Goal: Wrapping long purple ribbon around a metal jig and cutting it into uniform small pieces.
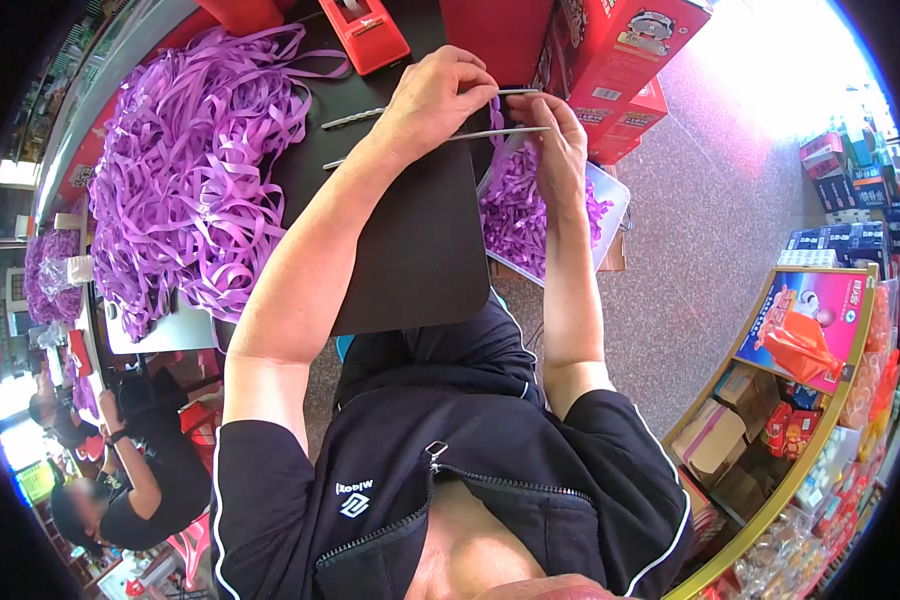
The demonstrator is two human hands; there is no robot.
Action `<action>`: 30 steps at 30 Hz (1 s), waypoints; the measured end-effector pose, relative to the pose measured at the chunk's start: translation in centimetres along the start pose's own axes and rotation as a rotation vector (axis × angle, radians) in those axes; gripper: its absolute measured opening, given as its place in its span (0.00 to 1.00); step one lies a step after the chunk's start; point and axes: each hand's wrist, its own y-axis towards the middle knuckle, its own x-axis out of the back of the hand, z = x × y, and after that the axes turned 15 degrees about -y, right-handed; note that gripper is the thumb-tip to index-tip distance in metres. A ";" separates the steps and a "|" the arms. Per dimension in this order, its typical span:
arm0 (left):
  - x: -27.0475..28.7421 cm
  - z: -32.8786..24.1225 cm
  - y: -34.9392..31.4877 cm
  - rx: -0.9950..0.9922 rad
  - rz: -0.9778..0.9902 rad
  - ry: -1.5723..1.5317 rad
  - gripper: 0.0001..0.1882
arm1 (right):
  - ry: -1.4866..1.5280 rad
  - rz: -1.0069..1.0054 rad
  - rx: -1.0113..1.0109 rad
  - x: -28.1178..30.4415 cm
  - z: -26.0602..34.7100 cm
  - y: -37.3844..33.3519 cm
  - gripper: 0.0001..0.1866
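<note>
Two thin metal rods (490, 133) lie side by side, crossing the dark tabletop (415, 250) and reaching past its right edge. My left hand (435, 100) lies over them, thumb and forefinger pinched at a purple ribbon (497, 113) that hangs by the rods. My right hand (560, 145) is just to the right, its fingers curled in at the rod ends; what they pinch is too small to tell. A large tangled heap of purple ribbon (195, 170) covers the left of the table. Below my hands, a white bin (613, 205) holds many short purple ribbon pieces (515, 215).
A red tape dispenser (375, 40) stands at the table's far edge. Red boxes (610, 60) are stacked behind my right hand. At the right is a shelf unit (810, 440) with goods beside the speckled floor (670, 230). Another person (140, 480) sits at lower left.
</note>
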 end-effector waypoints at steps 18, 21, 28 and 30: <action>-0.2 0.6 -0.2 -0.090 -0.028 0.076 0.12 | -0.503 0.246 0.014 1.5 -4.2 1.4 0.11; -0.2 0.7 -0.2 -0.089 -0.034 0.078 0.12 | -0.719 0.283 0.026 2.0 -5.1 0.9 0.13; -0.4 0.6 -0.2 -0.088 -0.027 0.073 0.12 | -0.911 0.283 -0.132 4.9 -10.3 -2.4 0.14; -0.3 0.7 -0.3 -0.089 -0.029 0.081 0.12 | -0.925 0.248 -0.104 5.6 -12.0 -3.5 0.14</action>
